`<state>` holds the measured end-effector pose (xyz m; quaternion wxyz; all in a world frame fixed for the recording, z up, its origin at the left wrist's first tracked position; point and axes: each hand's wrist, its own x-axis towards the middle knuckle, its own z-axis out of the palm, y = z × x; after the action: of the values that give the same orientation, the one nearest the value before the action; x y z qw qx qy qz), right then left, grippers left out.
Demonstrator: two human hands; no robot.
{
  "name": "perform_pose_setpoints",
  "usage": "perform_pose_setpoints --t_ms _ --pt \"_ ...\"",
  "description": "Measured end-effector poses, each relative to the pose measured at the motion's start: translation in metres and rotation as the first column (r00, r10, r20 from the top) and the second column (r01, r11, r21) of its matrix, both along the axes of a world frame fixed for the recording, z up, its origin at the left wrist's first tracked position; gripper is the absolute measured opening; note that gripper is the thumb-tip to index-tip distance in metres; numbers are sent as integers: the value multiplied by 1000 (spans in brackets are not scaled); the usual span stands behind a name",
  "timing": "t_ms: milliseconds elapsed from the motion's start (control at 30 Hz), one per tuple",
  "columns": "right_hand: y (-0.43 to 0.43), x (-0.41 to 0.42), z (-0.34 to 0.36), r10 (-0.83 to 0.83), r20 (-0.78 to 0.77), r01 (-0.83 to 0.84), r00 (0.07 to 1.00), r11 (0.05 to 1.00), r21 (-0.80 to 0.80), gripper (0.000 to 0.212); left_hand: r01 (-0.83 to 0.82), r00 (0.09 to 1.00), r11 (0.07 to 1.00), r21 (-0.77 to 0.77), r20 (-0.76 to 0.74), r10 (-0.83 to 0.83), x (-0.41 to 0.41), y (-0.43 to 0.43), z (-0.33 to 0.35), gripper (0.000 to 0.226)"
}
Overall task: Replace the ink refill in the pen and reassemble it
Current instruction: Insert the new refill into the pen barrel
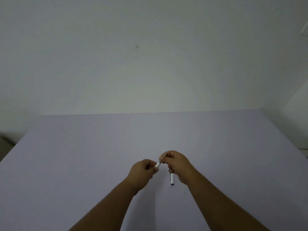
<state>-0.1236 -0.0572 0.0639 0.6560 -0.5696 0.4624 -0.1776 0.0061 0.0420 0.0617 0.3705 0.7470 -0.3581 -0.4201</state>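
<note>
My left hand is closed around a white pen barrel, whose metal-tipped end pokes out toward my right hand. My right hand pinches a thin part at that end; I cannot tell whether it is the refill or the tip piece. The lower fingers of the same hand also hold a second white pen piece with a dark end, which hangs down over the table. Both hands hover just above the table, almost touching each other.
A pale lilac table fills the lower half of the view. A plain white wall rises behind its far edge. Floor shows past the table's left edge.
</note>
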Motion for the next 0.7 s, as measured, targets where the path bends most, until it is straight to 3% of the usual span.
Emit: perform_pose_setpoints --t_ms 100,200,267,400,467,567,700 --pt "1 1 13 27 27 -27 999 999 -25 8 -7 1000 999 -40 -13 6 1 0 11 11" --pt "2 6 25 16 -111 -26 994 995 -96 29 7 1000 998 -70 -3 -7 1 -1 21 8" --pt "4 9 32 2 -106 -14 994 994 -107 36 14 1000 996 -89 -9 -15 1 0 27 6" --pt "8 10 43 -12 128 13 992 1000 -2 14 -5 1000 994 -108 -14 3 5 -1 38 5" --pt "9 12 44 -11 64 14 998 999 -42 15 10 1000 994 -110 15 -9 6 -1 41 4" --pt "12 16 43 -47 -55 42 997 996 -84 35 33 999 993 -115 40 -28 7 0 43 4" --pt "11 12 44 -38 124 39 992 999 -3 10 28 997 992 -123 69 -20 10 0 46 5"
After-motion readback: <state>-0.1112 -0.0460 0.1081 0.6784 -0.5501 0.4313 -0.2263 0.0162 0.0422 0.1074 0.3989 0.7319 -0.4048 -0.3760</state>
